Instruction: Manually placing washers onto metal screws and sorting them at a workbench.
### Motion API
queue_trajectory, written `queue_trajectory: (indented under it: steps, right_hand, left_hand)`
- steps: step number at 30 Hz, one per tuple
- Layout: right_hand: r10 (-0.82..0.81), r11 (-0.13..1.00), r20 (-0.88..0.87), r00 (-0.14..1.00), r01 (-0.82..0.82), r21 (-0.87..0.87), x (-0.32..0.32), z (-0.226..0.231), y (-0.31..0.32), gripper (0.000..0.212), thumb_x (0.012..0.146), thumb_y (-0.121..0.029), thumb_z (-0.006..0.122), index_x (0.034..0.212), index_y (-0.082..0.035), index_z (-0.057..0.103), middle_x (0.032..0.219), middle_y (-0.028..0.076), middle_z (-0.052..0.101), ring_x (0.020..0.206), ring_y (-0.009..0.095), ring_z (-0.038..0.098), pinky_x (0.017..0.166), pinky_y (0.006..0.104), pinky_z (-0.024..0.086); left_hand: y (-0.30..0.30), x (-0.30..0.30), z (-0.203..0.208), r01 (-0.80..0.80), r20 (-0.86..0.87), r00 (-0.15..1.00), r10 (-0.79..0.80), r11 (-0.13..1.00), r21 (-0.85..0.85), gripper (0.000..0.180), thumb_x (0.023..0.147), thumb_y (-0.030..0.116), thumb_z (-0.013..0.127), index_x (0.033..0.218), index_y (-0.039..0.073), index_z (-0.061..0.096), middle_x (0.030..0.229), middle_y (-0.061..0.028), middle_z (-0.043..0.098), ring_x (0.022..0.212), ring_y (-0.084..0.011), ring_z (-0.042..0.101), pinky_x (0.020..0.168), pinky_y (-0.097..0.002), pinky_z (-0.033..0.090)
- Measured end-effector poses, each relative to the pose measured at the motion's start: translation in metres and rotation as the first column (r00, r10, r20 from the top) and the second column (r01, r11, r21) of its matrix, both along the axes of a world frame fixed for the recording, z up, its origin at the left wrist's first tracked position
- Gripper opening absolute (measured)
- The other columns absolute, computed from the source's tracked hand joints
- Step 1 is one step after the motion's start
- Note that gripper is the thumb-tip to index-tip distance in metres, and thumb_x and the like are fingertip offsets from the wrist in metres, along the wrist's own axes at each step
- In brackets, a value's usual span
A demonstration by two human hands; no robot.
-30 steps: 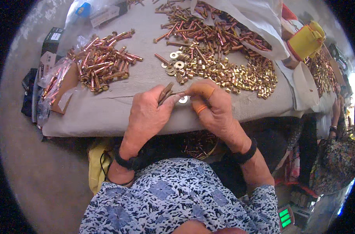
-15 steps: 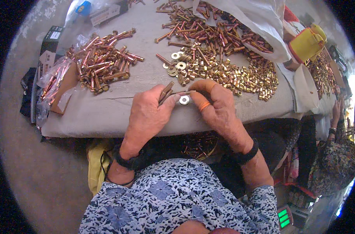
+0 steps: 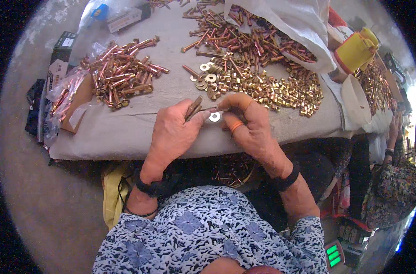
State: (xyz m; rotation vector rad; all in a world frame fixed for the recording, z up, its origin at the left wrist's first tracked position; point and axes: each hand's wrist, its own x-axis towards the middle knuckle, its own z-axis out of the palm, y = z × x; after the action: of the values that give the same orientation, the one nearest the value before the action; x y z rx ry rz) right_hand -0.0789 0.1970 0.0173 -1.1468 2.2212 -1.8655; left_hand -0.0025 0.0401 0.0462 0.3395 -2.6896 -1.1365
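Over the surface (image 3: 125, 132) edge, my left hand (image 3: 173, 132) grip pinches copper bolts (image 3: 194, 107); right hand (image 3: 249, 125) grip grasps one shank. Keep washer (image 3: 214, 117) square while threading.

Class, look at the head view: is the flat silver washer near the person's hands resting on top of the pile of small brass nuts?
No: the washer sits at the fingertips between the left hand and right hand, apart from the brass nuts farther back.
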Motion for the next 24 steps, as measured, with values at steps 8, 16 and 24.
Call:
queue_trajectory:
  steps: [8, 16, 24]
  right_hand:
    - [-0.056, 0.996, -0.100, 0.993, 0.063, 0.067, 0.002, 0.006, 0.000, 0.012, 0.080, -0.010, 0.061, 0.088, -0.002, 0.060, 0.075, 0.015, 0.062, 0.066, 0.024, 0.062, 0.060, 0.0324, 0.049]
    - [-0.101, 0.988, -0.132, 0.986, 0.115, 0.100, 0.000, 0.002, -0.002, 0.016, 0.082, -0.018, 0.060, 0.088, -0.003, 0.061, 0.073, 0.017, 0.061, 0.063, 0.025, 0.061, 0.056, 0.0327, 0.047]
    - [-0.195, 0.970, -0.058, 0.979, 0.201, 0.139, -0.003, 0.005, 0.003, 0.019, 0.085, -0.023, 0.056, 0.086, -0.005, 0.062, 0.073, 0.018, 0.060, 0.063, 0.027, 0.061, 0.055, 0.0344, 0.046]
  left_hand:
    - [-0.005, 0.000, -0.002, 0.057, 0.044, 0.997, -0.059, 0.998, 0.041, 0.020, 0.082, 0.021, 0.059, 0.085, 0.002, 0.062, 0.062, -0.0055, 0.055, 0.057, -0.0119, 0.046, 0.055, -0.0308, 0.040]
    - [0.002, 0.001, -0.006, -0.010, -0.098, 0.995, 0.014, 0.999, 0.042, 0.027, 0.080, 0.025, 0.063, 0.076, -0.001, 0.057, 0.060, -0.0189, 0.053, 0.052, -0.0320, 0.051, 0.050, -0.0374, 0.040]
    - [0.003, 0.001, 0.000, -0.019, -0.028, 0.999, 0.020, 0.999, 0.042, 0.026, 0.082, 0.024, 0.060, 0.077, -0.001, 0.055, 0.058, -0.0084, 0.049, 0.055, -0.0128, 0.043, 0.053, -0.0323, 0.039]
